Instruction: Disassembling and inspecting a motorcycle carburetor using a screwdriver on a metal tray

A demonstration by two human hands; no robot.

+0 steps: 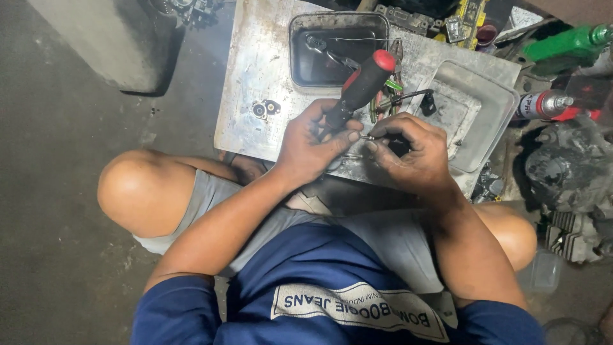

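My left hand (313,144) grips a screwdriver (364,82) with a black and red handle, the handle pointing up and away from me. My right hand (408,153) pinches a small metal part (366,137) between thumb and fingers, right where the screwdriver tip meets it. Both hands touch each other above the near edge of a worn metal plate (255,70). Black wiring with a small plug (426,102) runs from behind my right hand. The screwdriver's tip is hidden by my fingers.
A dark metal tray (300,45) with loose parts sits on the plate's far side, a clear plastic tray (491,121) at right. Spray can (543,104), green bottle (568,43) and engine parts (571,179) crowd the right. A concrete block (108,38) stands far left. My knees flank the plate.
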